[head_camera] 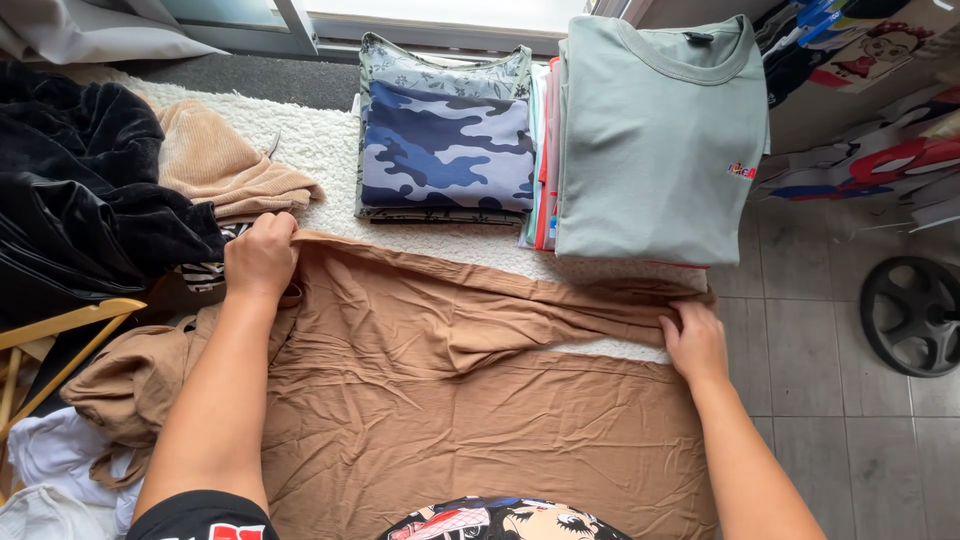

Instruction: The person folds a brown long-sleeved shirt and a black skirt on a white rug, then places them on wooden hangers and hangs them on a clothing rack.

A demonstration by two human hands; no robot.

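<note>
- We see the left hand [261,253] curled into a loose fist, pinching the upper left edge of a wide tan garment [480,400].
- The right hand [695,340] lies flat, fingers together, pressing the far right end of the same folded edge.
- The tan garment spreads wrinkled between both forearms, lying partly over a white shaggy rug [330,150] and partly over the grey tiled floor [850,420].
- Just beyond the fold we find a blue camouflage shirt [445,150] on a small folded stack, and beside it a taller stack topped by a pale green T-shirt [655,140].
- To the left sit a beige knit piece [225,165] and a black velvety garment [80,190].
- At far right a black weight plate [915,315] rests on the tiles.
</note>
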